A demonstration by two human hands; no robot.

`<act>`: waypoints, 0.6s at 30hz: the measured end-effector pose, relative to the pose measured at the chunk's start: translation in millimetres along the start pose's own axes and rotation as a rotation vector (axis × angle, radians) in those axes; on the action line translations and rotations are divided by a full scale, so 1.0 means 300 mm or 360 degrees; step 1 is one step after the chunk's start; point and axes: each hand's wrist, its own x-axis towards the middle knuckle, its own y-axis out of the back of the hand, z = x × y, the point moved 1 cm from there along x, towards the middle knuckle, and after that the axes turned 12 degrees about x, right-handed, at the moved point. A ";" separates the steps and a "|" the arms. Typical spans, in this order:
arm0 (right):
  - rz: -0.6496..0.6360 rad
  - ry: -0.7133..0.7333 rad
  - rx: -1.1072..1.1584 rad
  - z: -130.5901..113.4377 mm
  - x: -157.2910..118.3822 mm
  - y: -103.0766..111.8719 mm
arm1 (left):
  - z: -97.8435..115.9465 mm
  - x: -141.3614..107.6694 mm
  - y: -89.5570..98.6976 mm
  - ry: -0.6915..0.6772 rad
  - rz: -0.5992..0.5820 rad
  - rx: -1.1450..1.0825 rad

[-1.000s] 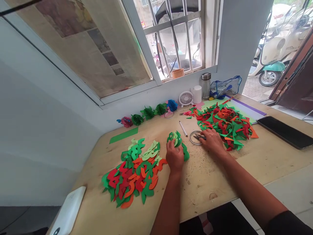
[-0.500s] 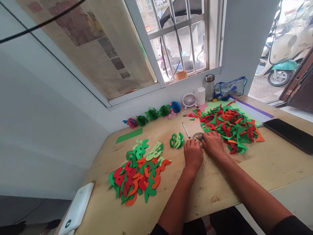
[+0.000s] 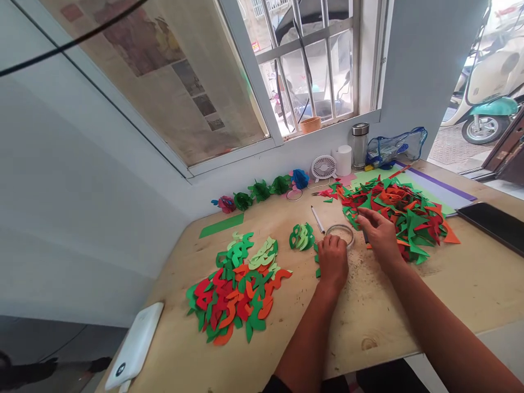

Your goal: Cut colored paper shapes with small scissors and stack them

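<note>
My left hand (image 3: 332,262) rests curled on the pine table top (image 3: 462,284), pressing on a green paper cutout (image 3: 317,262) that shows beside its fingers. My right hand (image 3: 380,234) is spread at the edge of the heap of red, orange and green paper scraps (image 3: 399,218), with dark small scissors (image 3: 365,236) partly hidden under it. Between my hands sits a round transparent dish (image 3: 339,234). A small stack of green cutouts (image 3: 302,237) and a white pen (image 3: 317,219) lie close by. A larger pile of curved cutouts (image 3: 237,289) lies further left.
A row of paper flowers (image 3: 262,191) lines the wall, beside a mini fan (image 3: 323,167), a white cup (image 3: 344,161), a steel flask (image 3: 360,144) and a transparent bag (image 3: 395,147). A black tablet (image 3: 491,221) lies right, a white power bank (image 3: 135,338) at the near left corner.
My left hand has moved right, away from the green stack, which now lies apart. My right hand has lifted off the dish and moved right toward the scrap heap, the scissors with it.
</note>
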 end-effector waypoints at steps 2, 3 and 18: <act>0.0070 -0.0048 0.0317 -0.019 -0.003 -0.002 | -0.010 -0.003 0.012 0.0077 0.0084 -0.0204; 0.0089 -0.0078 0.0471 -0.025 -0.002 -0.002 | -0.016 -0.005 0.021 0.0145 0.0142 -0.0346; -0.0398 -0.0567 0.0759 -0.042 -0.053 -0.050 | -0.073 -0.002 0.103 0.0733 0.0590 -0.1978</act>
